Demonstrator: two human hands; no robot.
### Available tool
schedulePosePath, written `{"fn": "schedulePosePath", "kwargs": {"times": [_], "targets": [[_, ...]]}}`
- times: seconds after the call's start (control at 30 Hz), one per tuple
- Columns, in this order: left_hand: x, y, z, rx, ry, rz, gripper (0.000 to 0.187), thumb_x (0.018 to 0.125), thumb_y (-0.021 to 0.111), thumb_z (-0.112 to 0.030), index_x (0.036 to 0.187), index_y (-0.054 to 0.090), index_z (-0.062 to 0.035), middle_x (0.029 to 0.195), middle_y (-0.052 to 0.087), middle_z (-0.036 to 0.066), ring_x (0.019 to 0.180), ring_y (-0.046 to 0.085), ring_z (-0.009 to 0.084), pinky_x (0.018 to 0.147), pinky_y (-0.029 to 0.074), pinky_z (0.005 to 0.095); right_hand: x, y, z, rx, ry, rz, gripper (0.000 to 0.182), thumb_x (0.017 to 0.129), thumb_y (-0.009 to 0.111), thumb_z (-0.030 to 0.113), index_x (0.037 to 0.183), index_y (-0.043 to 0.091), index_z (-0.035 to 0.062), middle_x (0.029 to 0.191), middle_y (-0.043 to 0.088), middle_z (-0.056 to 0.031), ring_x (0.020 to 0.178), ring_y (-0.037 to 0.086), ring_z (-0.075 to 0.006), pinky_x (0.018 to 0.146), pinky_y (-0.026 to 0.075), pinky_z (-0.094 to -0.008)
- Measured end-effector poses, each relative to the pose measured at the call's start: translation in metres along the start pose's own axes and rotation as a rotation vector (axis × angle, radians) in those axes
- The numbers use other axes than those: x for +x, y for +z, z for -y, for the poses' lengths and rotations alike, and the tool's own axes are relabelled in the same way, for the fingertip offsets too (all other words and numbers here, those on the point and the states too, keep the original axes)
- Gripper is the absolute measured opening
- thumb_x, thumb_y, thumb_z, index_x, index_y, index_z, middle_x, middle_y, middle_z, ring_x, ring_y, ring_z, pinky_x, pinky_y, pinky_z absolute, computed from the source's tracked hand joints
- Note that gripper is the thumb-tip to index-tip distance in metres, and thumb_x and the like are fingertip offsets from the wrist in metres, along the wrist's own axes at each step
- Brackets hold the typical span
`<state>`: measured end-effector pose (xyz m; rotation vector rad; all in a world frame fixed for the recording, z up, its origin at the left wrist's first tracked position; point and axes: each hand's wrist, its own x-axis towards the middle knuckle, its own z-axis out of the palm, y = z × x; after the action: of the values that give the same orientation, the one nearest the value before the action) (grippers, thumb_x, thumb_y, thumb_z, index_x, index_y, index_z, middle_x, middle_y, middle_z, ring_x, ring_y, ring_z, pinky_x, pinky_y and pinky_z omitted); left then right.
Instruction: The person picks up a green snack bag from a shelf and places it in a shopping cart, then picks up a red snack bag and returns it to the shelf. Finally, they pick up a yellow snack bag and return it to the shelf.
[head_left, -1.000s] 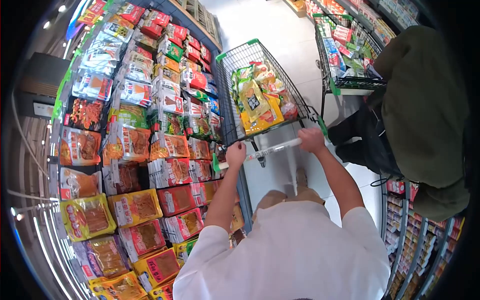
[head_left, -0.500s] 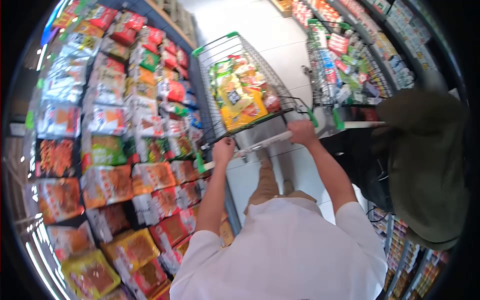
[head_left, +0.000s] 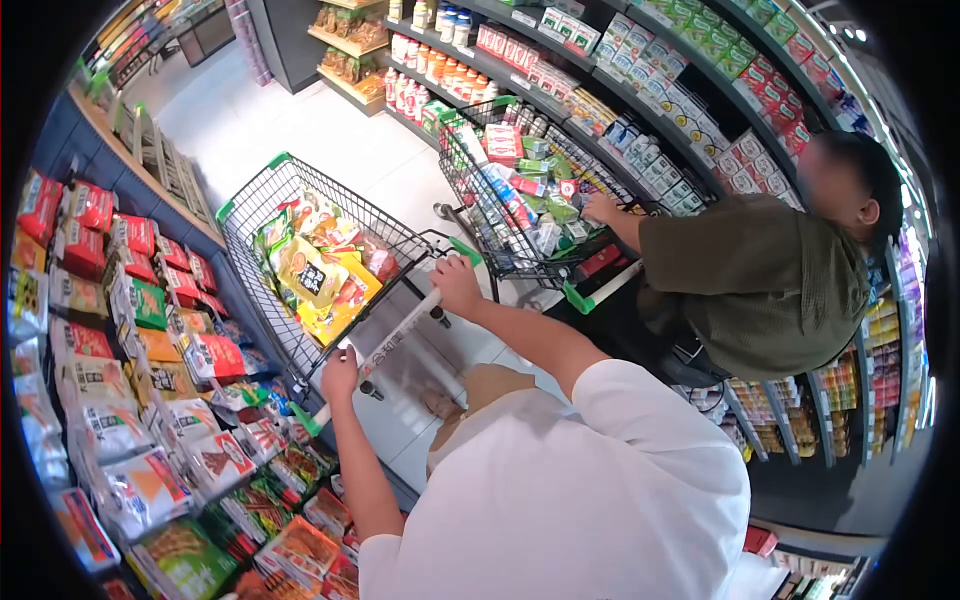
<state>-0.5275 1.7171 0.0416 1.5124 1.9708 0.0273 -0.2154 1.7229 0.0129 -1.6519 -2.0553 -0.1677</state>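
Observation:
Both my hands are closed round the handle bar [head_left: 398,332] of a wire shopping cart [head_left: 358,204] with green corners. My left hand [head_left: 341,374] grips the bar near its left end, and my right hand [head_left: 457,287] holds it near the green right end. Inside the basket lie several snack bags, among them a cream-coloured pouch [head_left: 310,270] and a bright yellow package [head_left: 340,310]. Part of each hand's grip is hidden by the backs of the hands.
On my right, a person in a dark green shirt [head_left: 770,280] reaches a hand [head_left: 602,208] over a second loaded cart [head_left: 470,195]. Packaged foods [head_left: 150,490] fill the display on my left. Curved shelves [head_left: 570,70] of boxes stand beyond the second cart.
My view has turned, so the carts appear rotated and further left. Both hands stay on the bar. The other person's hand now shows over the second cart.

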Motion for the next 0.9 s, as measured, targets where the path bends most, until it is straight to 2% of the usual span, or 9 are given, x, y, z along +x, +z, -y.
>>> {"fn": "schedulePosePath", "kwargs": {"times": [0.07,0.13,0.27,0.37,0.47,0.6,0.67,0.77,0.9], "targets": [[0.025,-0.011,0.007,-0.009,0.071,-0.040,0.047,0.085,0.048,-0.050,0.110,0.065,-0.0136,0.105,0.065,0.017,0.101,0.060,0.0352,0.085,0.046,0.0436,0.015,0.018,-0.006,-0.056,0.045,0.042,0.020,0.057,0.067,0.018,0.073,0.057,0.0141,0.083,0.054,-0.0073,0.088,0.052,-0.0275,0.075,0.035,-0.0426],[0.042,-0.027,0.007,-0.019,0.042,-0.101,0.044,0.083,0.048,-0.048,0.108,0.065,-0.0151,0.102,0.065,0.018,0.099,0.060,0.0364,0.084,0.047,0.0447,0.043,0.026,0.010,-0.006,0.037,0.148,0.023,0.055,0.070,0.018,0.075,0.058,0.0142,0.084,0.054,-0.0078,0.089,0.051,-0.0279,0.075,0.034,-0.0433],[0.089,-0.047,0.013,-0.012,0.018,-0.156,0.044,0.083,0.047,-0.050,0.102,0.065,-0.0144,0.097,0.067,0.015,0.093,0.063,0.0344,0.081,0.049,0.0456,0.088,0.041,0.022,-0.009,-0.019,-0.002,0.015,0.059,0.066,0.015,0.071,0.057,0.0165,0.080,0.053,-0.0013,0.083,0.052,-0.0229,0.073,0.034,-0.0394],[0.116,-0.068,0.007,0.003,-0.047,-0.129,0.040,0.084,0.049,-0.048,0.101,0.066,-0.0157,0.098,0.068,0.011,0.096,0.062,0.0314,0.081,0.049,0.0422,0.113,0.061,0.021,0.022,-0.029,-0.003,0.014,0.059,0.065,0.013,0.069,0.056,0.0169,0.078,0.052,-0.0005,0.080,0.052,-0.0220,0.072,0.034,-0.0386],[0.142,-0.077,0.004,-0.050,0.012,-0.227,0.037,0.084,0.051,-0.045,0.097,0.066,-0.0141,0.089,0.068,0.012,0.089,0.064,0.0319,0.077,0.050,0.0448,0.142,0.073,0.019,0.059,-0.034,-0.024,0.014,0.059,0.063,0.011,0.069,0.056,0.0172,0.077,0.051,0.0000,0.078,0.052,-0.0215,0.072,0.034,-0.0382],[0.174,-0.093,-0.009,0.001,-0.002,-0.195,0.034,0.084,0.052,-0.043,0.095,0.067,-0.0147,0.088,0.068,0.012,0.088,0.064,0.0313,0.077,0.050,0.0434,0.179,0.094,0.007,0.103,-0.047,-0.048,0.015,0.058,0.062,0.009,0.069,0.055,0.0164,0.078,0.051,0.0002,0.079,0.052,-0.0211,0.074,0.035,-0.0382],[0.190,-0.104,-0.021,-0.004,-0.110,-0.052,0.039,0.083,0.049,-0.048,0.100,0.067,-0.0181,0.100,0.068,0.007,0.097,0.063,0.0299,0.084,0.049,0.0417,0.191,0.102,0.000,0.112,-0.037,-0.043,0.015,0.058,0.062,0.009,0.070,0.055,0.0162,0.078,0.052,0.0004,0.079,0.052,-0.0209,0.074,0.035,-0.0380],[0.213,-0.114,-0.036,0.023,-0.125,0.009,0.040,0.083,0.050,-0.049,0.103,0.067,-0.0185,0.102,0.068,0.009,0.100,0.062,0.0308,0.087,0.048,0.0416,0.214,0.109,-0.010,0.138,-0.009,-0.037,0.015,0.058,0.062,0.009,0.070,0.056,0.0162,0.079,0.052,0.0010,0.079,0.052,-0.0205,0.074,0.035,-0.0374],[0.246,-0.118,-0.047,0.063,-0.066,0.018,0.043,0.083,0.050,-0.049,0.101,0.067,-0.0144,0.101,0.067,0.014,0.096,0.063,0.0322,0.083,0.049,0.0437,0.241,0.128,-0.023,0.153,-0.013,-0.119,0.012,0.061,0.061,0.012,0.070,0.056,0.0168,0.075,0.051,0.0012,0.076,0.052,-0.0205,0.071,0.034,-0.0368]]}}
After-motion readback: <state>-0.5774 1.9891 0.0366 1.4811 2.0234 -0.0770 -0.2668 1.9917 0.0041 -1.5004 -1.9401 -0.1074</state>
